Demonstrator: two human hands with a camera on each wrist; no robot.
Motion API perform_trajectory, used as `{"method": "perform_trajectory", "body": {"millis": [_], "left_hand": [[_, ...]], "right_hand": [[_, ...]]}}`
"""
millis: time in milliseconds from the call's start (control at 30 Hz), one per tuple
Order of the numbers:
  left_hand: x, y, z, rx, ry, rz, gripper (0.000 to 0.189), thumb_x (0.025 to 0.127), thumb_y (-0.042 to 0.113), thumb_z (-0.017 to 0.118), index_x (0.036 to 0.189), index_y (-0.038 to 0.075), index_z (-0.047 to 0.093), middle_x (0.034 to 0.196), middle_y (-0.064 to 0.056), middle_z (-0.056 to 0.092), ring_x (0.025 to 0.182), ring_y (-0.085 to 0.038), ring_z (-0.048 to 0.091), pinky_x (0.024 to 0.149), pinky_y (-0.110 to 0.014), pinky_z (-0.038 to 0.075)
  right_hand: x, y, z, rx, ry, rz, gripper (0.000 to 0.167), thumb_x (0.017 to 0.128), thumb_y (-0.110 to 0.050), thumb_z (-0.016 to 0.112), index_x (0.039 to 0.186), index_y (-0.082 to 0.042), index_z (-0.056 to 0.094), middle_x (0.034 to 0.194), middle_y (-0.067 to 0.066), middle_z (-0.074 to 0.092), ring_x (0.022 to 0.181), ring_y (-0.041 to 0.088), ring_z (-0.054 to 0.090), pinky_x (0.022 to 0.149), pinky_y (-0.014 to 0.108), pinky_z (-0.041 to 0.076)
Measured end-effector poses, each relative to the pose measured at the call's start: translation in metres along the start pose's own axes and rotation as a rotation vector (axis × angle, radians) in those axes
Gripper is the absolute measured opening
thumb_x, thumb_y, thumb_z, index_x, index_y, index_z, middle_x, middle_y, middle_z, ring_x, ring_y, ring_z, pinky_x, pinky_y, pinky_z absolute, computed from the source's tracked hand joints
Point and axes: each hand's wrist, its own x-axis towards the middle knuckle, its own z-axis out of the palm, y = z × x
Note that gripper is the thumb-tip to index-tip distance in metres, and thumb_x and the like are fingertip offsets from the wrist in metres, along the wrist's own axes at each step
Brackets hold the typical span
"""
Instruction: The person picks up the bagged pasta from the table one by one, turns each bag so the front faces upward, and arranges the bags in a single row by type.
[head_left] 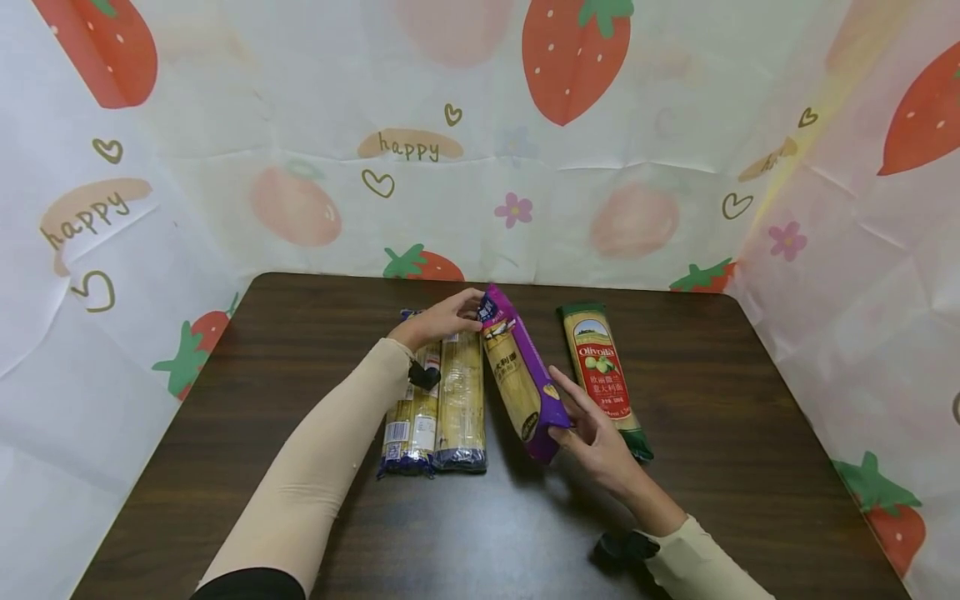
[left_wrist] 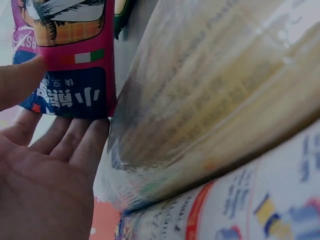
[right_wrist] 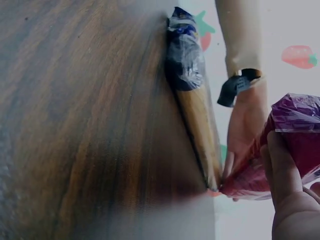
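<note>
A purple pack of spaghetti (head_left: 517,375) is held tilted over the table between both hands. My left hand (head_left: 442,319) pinches its far end, thumb on the printed front and fingers behind, as the left wrist view shows. Around the near end, my right hand (head_left: 600,446) grips the purple wrapper with thumb and fingers on opposite sides. Under and beside the left forearm lie two clear packs of pasta with blue ends, the right one (head_left: 461,408) next to the left one (head_left: 408,429). A red-labelled Olivoilà pasta pack (head_left: 600,367) with green ends lies beyond the right hand.
The dark wooden table (head_left: 450,542) ends at a white cloth backdrop (head_left: 465,208) printed with strawberries, which also rises along both sides. Dark wrist straps, such as the right one (head_left: 628,546), sit on both wrists.
</note>
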Motion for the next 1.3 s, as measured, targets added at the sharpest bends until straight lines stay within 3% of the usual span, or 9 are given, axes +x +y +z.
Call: {"method": "perform_trajectory", "body": {"millis": [267, 467, 767, 933, 1100, 1300], "left_hand": [[-0.001, -0.001, -0.003, 0.033, -0.045, 0.055, 0.063, 0.113, 0.019, 0.059, 0.167, 0.011, 0.026, 0.173, -0.02, 0.025, 0.162, -0.04, 0.024, 0.127, -0.058, 0.031], [-0.005, -0.005, -0.008, -0.005, 0.013, 0.041, 0.07, 0.111, 0.031, 0.063, 0.17, 0.023, 0.027, 0.176, -0.01, 0.024, 0.159, -0.04, 0.029, 0.123, -0.062, 0.035], [-0.005, -0.006, -0.01, -0.253, 0.03, 0.065, 0.075, 0.109, 0.022, 0.068, 0.172, 0.019, 0.027, 0.177, -0.013, 0.02, 0.147, -0.042, 0.05, 0.111, -0.052, 0.053], [-0.007, -0.005, -0.009, -0.316, 0.037, 0.085, 0.074, 0.109, 0.017, 0.067, 0.171, 0.017, 0.028, 0.175, -0.013, 0.024, 0.144, -0.041, 0.053, 0.109, -0.052, 0.054], [-0.007, -0.005, -0.006, -0.307, 0.055, 0.086, 0.072, 0.109, 0.016, 0.066, 0.171, 0.014, 0.029, 0.174, -0.014, 0.028, 0.146, -0.038, 0.051, 0.113, -0.05, 0.051], [-0.006, -0.005, -0.003, -0.247, 0.117, 0.064, 0.068, 0.107, 0.021, 0.071, 0.166, 0.015, 0.039, 0.167, -0.017, 0.039, 0.139, -0.038, 0.056, 0.109, -0.052, 0.054]], "right_hand": [[-0.002, 0.004, -0.002, 0.063, 0.009, 0.027, 0.075, 0.111, -0.001, 0.056, 0.174, -0.012, 0.018, 0.178, 0.019, 0.017, 0.146, 0.011, 0.048, 0.108, 0.033, 0.054], [-0.002, 0.0, -0.002, 0.135, -0.006, 0.011, 0.075, 0.111, -0.002, 0.056, 0.174, -0.012, 0.016, 0.179, 0.008, 0.018, 0.144, 0.014, 0.049, 0.107, 0.034, 0.056], [-0.002, -0.002, -0.001, 0.204, -0.027, 0.028, 0.077, 0.111, -0.001, 0.055, 0.175, -0.016, 0.014, 0.178, 0.005, 0.022, 0.144, 0.017, 0.05, 0.108, 0.034, 0.055], [0.0, 0.0, 0.0, 0.232, -0.025, 0.027, 0.078, 0.11, -0.002, 0.058, 0.174, -0.015, 0.016, 0.176, 0.004, 0.026, 0.142, 0.017, 0.052, 0.107, 0.034, 0.055], [0.0, 0.0, 0.0, 0.212, -0.005, 0.039, 0.079, 0.108, 0.0, 0.062, 0.174, -0.013, 0.019, 0.171, 0.004, 0.036, 0.14, 0.017, 0.054, 0.107, 0.034, 0.056], [-0.002, -0.007, 0.002, 0.043, 0.08, 0.13, 0.083, 0.104, -0.003, 0.071, 0.172, -0.015, 0.025, 0.156, 0.017, 0.047, 0.127, 0.017, 0.061, 0.098, 0.031, 0.06]]}}
